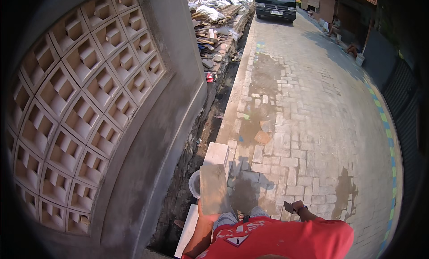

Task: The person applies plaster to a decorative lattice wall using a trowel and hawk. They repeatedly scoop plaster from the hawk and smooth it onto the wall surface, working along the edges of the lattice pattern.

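My left hand [211, 217] grips the lower end of a flat, rectangular grey-brown board [213, 185], held out in front of my body. Part of a pale round bucket [194, 183] shows beside the board, mostly covered by it. Out to the right, my right hand [298, 207] is closed around a small trowel [288, 207] with a dark flat blade; its handle is hidden in the fingers. Beyond the board lies a pale block [216, 153] at the ditch's edge. Another pale slab [188, 227] runs alongside my left forearm.
At left stands a grey plastered wall [154, 102] with square ventilation blocks [85, 62]. A narrow ditch [212, 120] separates it from the brick-paved lane [313, 102]. Rubble and planks [219, 31] are heaped farther off. A dark van [275, 5] faces me; people sit at far right.
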Action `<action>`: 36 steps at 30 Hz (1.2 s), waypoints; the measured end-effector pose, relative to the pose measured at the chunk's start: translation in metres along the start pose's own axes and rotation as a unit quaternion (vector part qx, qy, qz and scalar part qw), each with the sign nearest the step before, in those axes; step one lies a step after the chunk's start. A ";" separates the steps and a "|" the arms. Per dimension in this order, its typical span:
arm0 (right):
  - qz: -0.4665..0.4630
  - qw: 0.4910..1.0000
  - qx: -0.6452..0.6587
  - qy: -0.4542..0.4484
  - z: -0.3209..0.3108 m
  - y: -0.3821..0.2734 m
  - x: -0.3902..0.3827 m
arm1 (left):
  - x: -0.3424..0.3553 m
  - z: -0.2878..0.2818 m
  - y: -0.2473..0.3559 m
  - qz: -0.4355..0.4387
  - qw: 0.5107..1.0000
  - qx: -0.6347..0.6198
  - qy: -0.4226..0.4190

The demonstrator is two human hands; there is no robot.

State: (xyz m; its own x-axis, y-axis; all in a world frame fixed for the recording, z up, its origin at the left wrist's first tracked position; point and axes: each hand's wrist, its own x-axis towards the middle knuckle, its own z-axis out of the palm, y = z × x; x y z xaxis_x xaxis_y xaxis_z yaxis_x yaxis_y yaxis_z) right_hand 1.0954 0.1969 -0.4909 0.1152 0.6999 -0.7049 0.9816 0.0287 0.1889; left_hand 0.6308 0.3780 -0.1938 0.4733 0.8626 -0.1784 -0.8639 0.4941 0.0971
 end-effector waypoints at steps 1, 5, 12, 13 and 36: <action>0.018 0.999 0.042 0.023 -0.006 -0.007 0.007 | 0.008 -0.001 -0.003 -0.009 1.000 0.010 0.004; -0.061 0.981 0.093 0.156 -0.043 -0.017 -0.001 | 0.049 -0.010 -0.012 -0.054 0.998 0.005 0.017; -0.003 0.993 0.082 0.079 -0.044 0.033 0.041 | 0.150 0.012 -0.021 -0.098 0.992 0.033 0.071; 0.019 0.995 0.082 0.055 -0.046 0.045 0.048 | 0.170 0.014 -0.020 -0.104 0.994 0.019 0.043; -0.020 0.999 0.028 -0.018 -0.198 0.233 0.234 | 0.408 0.047 -0.046 -0.075 0.996 -0.010 -0.046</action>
State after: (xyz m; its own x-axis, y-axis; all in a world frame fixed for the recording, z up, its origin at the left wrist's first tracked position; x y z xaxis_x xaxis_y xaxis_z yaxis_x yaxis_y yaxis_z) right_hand 1.3204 0.5089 -0.4767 0.0810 0.6725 -0.7356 0.9924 0.0145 0.1225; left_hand 0.8713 0.7122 -0.2247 0.6105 0.7857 -0.0995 -0.7850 0.6170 0.0557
